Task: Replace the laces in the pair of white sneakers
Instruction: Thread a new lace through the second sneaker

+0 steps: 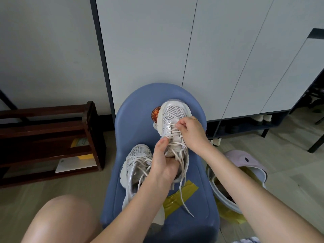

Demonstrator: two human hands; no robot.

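A pair of white mesh-and-leather sneakers lay on a blue moulded plastic stool (pixel 135 130) at the centre of the view. The farther sneaker (pixel 172 116), toe pointing to twelve o'clock, sat at about one o'clock on the seat; the nearer sneaker (pixel 133 165) lay at its seven o'clock, just beside it, with its loosened cream laces sprawled over the tongue.

The left hand (pixel 162 165) reached into the collar of the farther sneaker, fingers curled inside the opening and thumb pressed against the shoe's left side, gripping it. The right hand (pixel 190 130), at three o'clock of that shoe, pinched the cream lace (pixel 171 133) near the lowest eyelets between thumb and forefinger. A loose lace end (pixel 184 199) trailed toward six o'clock across strips of yellow tape (pixel 177 197) stuck on the seat.

At nine o'clock stood a dark brown wooden shoe rack (pixel 52 127). At four o'clock sat a pale blue plastic bin (pixel 226 199) with a lilac lid (pixel 245 160). White cabinet doors (pixel 210 50) filled the twelve o'clock background. A bare knee (pixel 57 220) showed at seven o'clock.
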